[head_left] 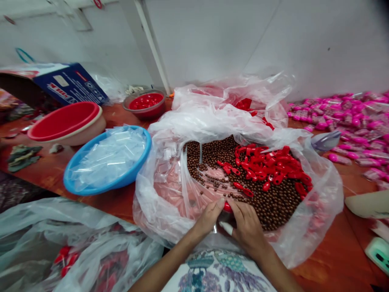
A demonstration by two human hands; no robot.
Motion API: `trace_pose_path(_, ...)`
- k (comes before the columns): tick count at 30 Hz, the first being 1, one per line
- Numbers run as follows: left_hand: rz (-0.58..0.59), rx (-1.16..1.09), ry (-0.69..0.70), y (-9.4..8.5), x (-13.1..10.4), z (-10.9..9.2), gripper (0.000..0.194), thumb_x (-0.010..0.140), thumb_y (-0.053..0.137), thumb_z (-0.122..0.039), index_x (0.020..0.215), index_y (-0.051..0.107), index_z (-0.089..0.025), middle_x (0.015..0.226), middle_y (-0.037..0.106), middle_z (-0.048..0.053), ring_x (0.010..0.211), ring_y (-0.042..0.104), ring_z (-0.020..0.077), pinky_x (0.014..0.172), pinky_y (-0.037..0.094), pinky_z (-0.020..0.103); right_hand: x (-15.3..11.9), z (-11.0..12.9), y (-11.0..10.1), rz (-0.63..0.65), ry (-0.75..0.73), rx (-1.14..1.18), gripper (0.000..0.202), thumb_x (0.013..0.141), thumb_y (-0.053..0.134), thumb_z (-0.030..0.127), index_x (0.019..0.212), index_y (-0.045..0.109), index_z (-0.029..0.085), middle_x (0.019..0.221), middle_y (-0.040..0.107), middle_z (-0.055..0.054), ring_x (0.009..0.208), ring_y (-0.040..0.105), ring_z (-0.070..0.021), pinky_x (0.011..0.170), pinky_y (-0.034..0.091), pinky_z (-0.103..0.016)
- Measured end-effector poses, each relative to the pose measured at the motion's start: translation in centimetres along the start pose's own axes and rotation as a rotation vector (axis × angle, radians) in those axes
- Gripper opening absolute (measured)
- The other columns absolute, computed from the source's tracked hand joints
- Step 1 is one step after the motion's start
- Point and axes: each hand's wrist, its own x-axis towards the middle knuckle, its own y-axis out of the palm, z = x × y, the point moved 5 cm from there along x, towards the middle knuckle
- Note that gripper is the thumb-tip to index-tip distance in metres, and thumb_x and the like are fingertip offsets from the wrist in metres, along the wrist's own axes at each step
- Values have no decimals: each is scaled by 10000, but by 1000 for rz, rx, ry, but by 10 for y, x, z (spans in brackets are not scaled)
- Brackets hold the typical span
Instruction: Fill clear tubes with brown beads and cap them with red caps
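Note:
My left hand [209, 217] and my right hand [247, 223] meet at the near side of a plastic-lined heap, both closed around a small piece with a red cap [227, 207]. The body below the cap is mostly hidden by my fingers; a clear edge shows under it. A white wrapping [226, 228] covers one right finger. Just beyond lie brown beads [273, 207] in a white plastic bag [322, 194] folded open. Red plastic pieces with looped ends [264, 166] are piled on the beads. Clear plastic containers [167, 162] lie in the bag's left part.
Left of the bag stands a blue basin [106, 188] of clear plastic pieces. Behind it are a red basin [63, 121], a bowl of red pieces [146, 101] and a blue box [73, 83]. Pink-ended clear tubes [349, 117] cover the right. Another bag [75, 259] lies front left.

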Motion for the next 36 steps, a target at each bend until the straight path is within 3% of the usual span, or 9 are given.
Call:
trace_pose_path(5,-117,301,158,-38,10,-19,346,876,402,-378,996,637,-153,963,658,51,893,576,170,830,430,284,-5,6,16,220,13,142,750,760,589,429,1386,258,182,1256,473,-140,1160,431,-297,966,357,-474)
trace_pose_path(10,-570,586,310,-129,18,-59,230,836,461,-256,989,613,-177,993,630,60,930,574,163,821,442,272,-10,11,27,325,-73,221,839,715,620,484,1409,223,230,1273,469,-124,1176,427,-302,967,366,-466)
trace_pose_path(13,-770,958,189,-183,13,-72,225,808,458,-174,979,603,-168,998,608,73,938,564,174,838,430,292,-11,-1,29,225,-22,240,629,797,573,380,1364,320,278,1222,514,-93,1122,481,-257,921,419,-416)
trace_pose_path(18,-684,1146,24,-229,18,-62,311,691,551,-103,993,614,-150,998,628,86,952,559,211,868,406,316,-6,-13,26,106,95,315,415,833,490,182,1237,487,275,1127,568,-67,1039,531,-215,866,462,-360)
trace_pose_path(25,-678,1119,53,-225,34,-72,220,733,528,-232,925,610,-163,872,643,77,871,564,221,806,413,322,5,-18,12,86,135,256,427,826,440,103,1215,508,266,1078,559,-71,993,529,-207,837,473,-367)
trace_pose_path(28,-655,827,138,-199,36,-79,375,749,526,-332,1090,510,-178,874,619,35,743,574,164,678,447,274,7,-40,4,-4,174,92,424,827,426,116,1223,500,250,1086,547,-86,993,516,-228,833,471,-405)
trace_pose_path(31,-467,559,226,-161,50,-78,405,726,557,-332,1099,502,-185,920,607,19,703,568,125,640,451,241,10,-63,0,-58,195,-99,448,820,424,125,1258,468,210,1139,539,-114,1004,496,-260,840,454,-450)
trace_pose_path(33,-395,601,271,-142,63,-77,320,712,578,-298,1009,564,-181,903,617,18,735,566,131,675,441,243,12,-73,2,-35,189,-173,462,812,424,105,1265,461,187,1129,557,-121,968,500,-264,821,456,-446)
trace_pose_path(36,-447,732,257,-136,87,-73,239,702,600,-273,923,603,-182,837,632,11,756,567,146,706,423,252,11,-79,6,27,172,-184,455,795,419,65,1226,497,187,1020,604,-103,875,517,-247,777,469,-412)
